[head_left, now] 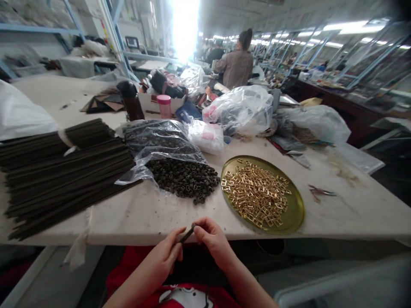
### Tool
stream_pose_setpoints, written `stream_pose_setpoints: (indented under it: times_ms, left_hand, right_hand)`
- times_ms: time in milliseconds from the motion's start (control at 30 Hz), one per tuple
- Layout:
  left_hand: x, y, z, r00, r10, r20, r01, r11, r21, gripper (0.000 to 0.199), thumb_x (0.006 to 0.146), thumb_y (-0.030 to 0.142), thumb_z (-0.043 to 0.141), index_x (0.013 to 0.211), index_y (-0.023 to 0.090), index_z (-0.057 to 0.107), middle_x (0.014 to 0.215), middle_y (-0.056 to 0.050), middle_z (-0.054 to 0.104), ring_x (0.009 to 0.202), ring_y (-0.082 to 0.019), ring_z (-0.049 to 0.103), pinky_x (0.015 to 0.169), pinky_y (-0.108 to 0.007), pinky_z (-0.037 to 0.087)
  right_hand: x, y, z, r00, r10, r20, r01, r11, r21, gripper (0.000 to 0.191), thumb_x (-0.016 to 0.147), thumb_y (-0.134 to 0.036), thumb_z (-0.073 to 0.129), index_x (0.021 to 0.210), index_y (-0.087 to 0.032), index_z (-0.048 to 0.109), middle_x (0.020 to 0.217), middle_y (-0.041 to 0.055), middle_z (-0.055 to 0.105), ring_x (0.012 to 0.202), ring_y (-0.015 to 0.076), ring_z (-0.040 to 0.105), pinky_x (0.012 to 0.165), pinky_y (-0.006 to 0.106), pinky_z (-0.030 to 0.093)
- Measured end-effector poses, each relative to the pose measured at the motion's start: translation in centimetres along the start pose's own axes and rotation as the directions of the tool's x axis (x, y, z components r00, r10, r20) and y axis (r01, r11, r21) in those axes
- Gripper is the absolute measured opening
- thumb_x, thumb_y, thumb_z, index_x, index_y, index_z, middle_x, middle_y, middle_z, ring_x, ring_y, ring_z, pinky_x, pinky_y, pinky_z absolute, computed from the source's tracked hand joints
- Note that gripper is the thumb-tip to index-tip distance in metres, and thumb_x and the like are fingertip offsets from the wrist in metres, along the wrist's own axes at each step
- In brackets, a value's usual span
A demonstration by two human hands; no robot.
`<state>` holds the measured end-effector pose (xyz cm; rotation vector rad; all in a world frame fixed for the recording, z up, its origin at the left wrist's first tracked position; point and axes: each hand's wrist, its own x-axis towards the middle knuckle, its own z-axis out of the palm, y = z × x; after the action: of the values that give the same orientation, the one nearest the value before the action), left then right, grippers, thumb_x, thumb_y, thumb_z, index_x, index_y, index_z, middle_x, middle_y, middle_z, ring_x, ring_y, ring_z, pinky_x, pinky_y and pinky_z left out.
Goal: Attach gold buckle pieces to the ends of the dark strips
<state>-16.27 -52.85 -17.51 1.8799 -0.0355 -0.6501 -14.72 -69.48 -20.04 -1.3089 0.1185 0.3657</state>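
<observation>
strips left, loops spilling from bag, buckles in tray, right.

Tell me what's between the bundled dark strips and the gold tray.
In the head view, between strips and tray: small dark loops, partly in a clear plastic bag.

Both hands hold a dark strip near a tray of gold-coloured buckles.
</observation>
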Motion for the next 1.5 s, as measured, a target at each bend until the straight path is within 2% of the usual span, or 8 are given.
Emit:
stream_pose_setpoints:
  times_ms: [233,333,400,500,600,767,1067,1500]
  left_hand:
    - [0.9,0.0,0.9,0.994,0.073,-0.082,-0.08,0.993,-0.089,0.057,0.084,0.052,0.034,0.124,0.012,0.041,0.052,0.006,0.042,0.05,-0.013,0.042,0.049,-0.023,0.031]
    - [1.3,0.0,0.7,0.994,0.077,-0.078,-0.086,0.99,-0.113,0.044,0.082,0.054,0.039,0.096,0.015,0.054,0.053,0.005,0.039,0.05,-0.012,0.039,0.047,-0.022,0.028]
    - [1.5,-0.2,0.6,0.995,0.064,-0.081,-0.076,0.986,-0.149,0.041,0.08,0.056,0.041,0.075,0.016,0.051,0.051,0.006,0.035,0.048,-0.01,0.033,0.046,-0.021,0.026]
    - [1.8,-0.7,0.9,0.999,0.027,-0.037,-0.035,0.969,-0.243,0.046,0.075,0.063,0.042,0.067,0.018,0.044,0.05,0.008,0.029,0.045,-0.008,0.026,0.042,-0.02,0.02]
    - [2.0,-1.0,1.7,1.0,0.006,0.003,-0.005,0.955,-0.296,0.049,0.072,0.067,0.042,0.072,0.018,0.045,0.047,0.009,0.026,0.042,-0.007,0.022,0.041,-0.02,0.015]
    - [1.8,-0.8,2.0,1.0,0.007,0.024,-0.001,0.968,-0.25,0.053,0.071,0.07,0.04,0.071,0.018,0.044,0.046,0.009,0.029,0.042,-0.007,0.024,0.04,-0.02,0.017]
    - [1.4,-0.5,1.5,0.998,-0.062,0.029,0.066,0.975,-0.212,0.059,0.069,0.073,0.034,0.073,0.016,0.045,0.054,0.006,0.041,0.039,-0.005,0.029,0.038,-0.021,0.018]
    - [1.4,-0.7,1.8,0.992,-0.05,0.113,0.069,0.984,-0.166,0.055,0.072,0.068,0.034,0.076,0.015,0.046,0.052,0.006,0.042,0.035,-0.005,0.027,0.034,-0.02,0.016]
  right_hand:
    - [-0.6,1.4,1.9,0.981,-0.005,0.195,0.002,1.0,0.018,0.034,0.071,-0.048,0.063,0.084,-0.016,0.057,0.065,-0.0029,0.054,0.054,0.0085,0.045,0.053,0.021,0.035]
    - [-0.3,0.3,0.3,0.974,-0.105,0.2,0.157,0.951,-0.266,0.028,0.08,-0.043,0.055,0.087,-0.017,0.06,0.076,0.0007,0.061,0.068,0.0134,0.054,0.064,0.025,0.041]
    - [0.6,-1.3,-2.1,0.972,-0.215,0.091,0.223,0.737,-0.638,0.024,0.085,-0.038,0.049,0.086,-0.017,0.061,0.08,0.0031,0.062,0.075,0.0157,0.056,0.068,0.026,0.042]
    - [2.9,-4.2,-6.1,0.925,-0.378,-0.04,-0.004,0.097,-0.995,0.024,0.091,-0.03,0.039,0.094,-0.018,0.059,0.09,0.0056,0.062,0.082,0.0152,0.057,0.073,0.025,0.041]
    - [5.4,-5.9,-8.5,0.912,-0.404,-0.077,-0.12,-0.082,-0.989,0.018,0.086,-0.018,0.044,0.093,-0.014,0.06,0.094,0.0126,0.06,0.081,0.0205,0.058,0.069,0.029,0.041]
    - [7.5,-5.8,-9.1,0.931,-0.36,-0.05,-0.145,-0.241,-0.96,0.018,0.082,-0.008,0.044,0.084,-0.011,0.061,0.084,0.0149,0.061,0.074,0.0228,0.059,0.061,0.029,0.038]
    - [7.0,-6.6,-10.5,0.957,-0.286,0.045,-0.053,-0.326,-0.944,0.014,0.086,-0.018,0.045,0.087,-0.014,0.058,0.088,0.0096,0.061,0.08,0.02,0.059,0.067,0.027,0.037]
    - [7.9,-6.2,-11.0,0.955,-0.294,-0.035,-0.088,-0.171,-0.981,0.014,0.082,-0.013,0.045,0.082,-0.012,0.059,0.084,0.0143,0.063,0.079,0.0233,0.06,0.067,0.03,0.039]
